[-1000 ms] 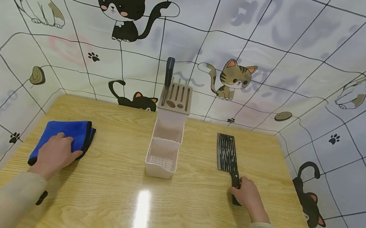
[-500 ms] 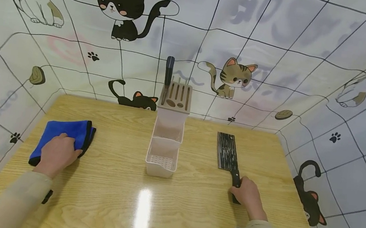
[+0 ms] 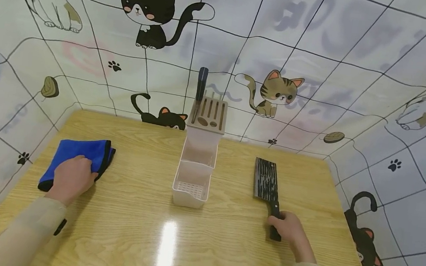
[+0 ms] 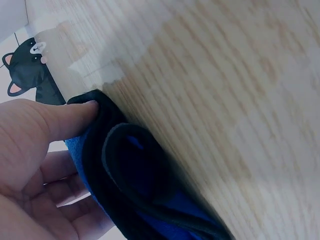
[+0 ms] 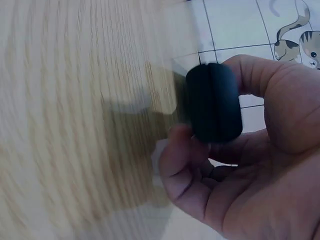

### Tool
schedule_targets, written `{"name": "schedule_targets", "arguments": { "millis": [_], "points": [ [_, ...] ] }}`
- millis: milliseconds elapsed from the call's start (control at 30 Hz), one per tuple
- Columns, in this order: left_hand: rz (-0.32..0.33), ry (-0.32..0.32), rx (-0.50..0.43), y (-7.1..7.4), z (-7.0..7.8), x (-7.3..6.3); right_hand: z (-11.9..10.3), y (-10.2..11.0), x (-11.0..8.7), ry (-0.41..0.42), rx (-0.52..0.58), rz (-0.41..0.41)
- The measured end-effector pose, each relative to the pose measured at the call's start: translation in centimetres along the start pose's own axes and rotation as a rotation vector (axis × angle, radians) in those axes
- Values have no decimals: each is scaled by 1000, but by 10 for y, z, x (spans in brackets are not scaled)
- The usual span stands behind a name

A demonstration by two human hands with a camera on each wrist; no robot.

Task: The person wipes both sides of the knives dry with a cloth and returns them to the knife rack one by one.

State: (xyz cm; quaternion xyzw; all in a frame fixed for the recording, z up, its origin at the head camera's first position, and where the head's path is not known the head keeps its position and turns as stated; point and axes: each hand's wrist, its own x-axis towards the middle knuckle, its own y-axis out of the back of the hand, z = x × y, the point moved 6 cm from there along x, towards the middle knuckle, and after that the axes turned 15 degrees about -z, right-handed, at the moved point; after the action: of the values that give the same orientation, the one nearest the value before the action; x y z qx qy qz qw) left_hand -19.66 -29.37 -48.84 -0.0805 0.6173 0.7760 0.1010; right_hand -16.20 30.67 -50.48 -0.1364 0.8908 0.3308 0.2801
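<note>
I have the cloth (image 3: pixel 77 148) at 9 o'clock from the rack (image 3: pixel 188 201), gripped in the left hand (image 3: pixel 72 178), thumb opposite fingers. The cleaver (image 3: pixel 268 191) is at 4 o'clock, blade (image 3: pixel 265 176) toward 11, its handle (image 3: pixel 275 234) grasped by the right hand (image 3: pixel 290 228) — in the fingers, apart from the palm. For firm control, I advise seating the handle deeper, then steadying the blade — fingers well behind its edge.

Over my feed I see a pale utensil holder (image 3: pixel 189 200) standing between the left fingers (image 4: pixel 57 167) and the right fingers (image 5: pixel 185 170), reaching farther back than them, a dark-handled knife (image 3: pixel 202 83) upright in its slotted top. A wood-grained table (image 3: pixel 127 228) spreads beneath both; a cat-patterned wall covering (image 3: pixel 227 25) rises beyond.
</note>
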Motion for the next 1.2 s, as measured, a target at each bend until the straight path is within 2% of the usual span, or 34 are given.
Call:
{"name": "schedule_targets", "arguments": {
  "millis": [167,233,467,533,700,867,1200],
  "points": [
    [18,-15,11,3,4,4,3,-12,-1,42,114,23],
    [7,-19,1,4,5,6,4,-17,-1,53,158,40],
    [-62,-6,-27,9,6,16,3,-26,1,151,473,84],
    [-80,-2,-25,10,7,17,1,-25,1,176,517,97],
    [-118,8,-20,10,9,21,-2,-23,0,202,542,118],
    [-145,25,-15,10,7,19,-3,-20,-2,214,509,128],
    [-104,16,18,9,8,12,-1,-15,-5,189,445,146]
  ]
}}
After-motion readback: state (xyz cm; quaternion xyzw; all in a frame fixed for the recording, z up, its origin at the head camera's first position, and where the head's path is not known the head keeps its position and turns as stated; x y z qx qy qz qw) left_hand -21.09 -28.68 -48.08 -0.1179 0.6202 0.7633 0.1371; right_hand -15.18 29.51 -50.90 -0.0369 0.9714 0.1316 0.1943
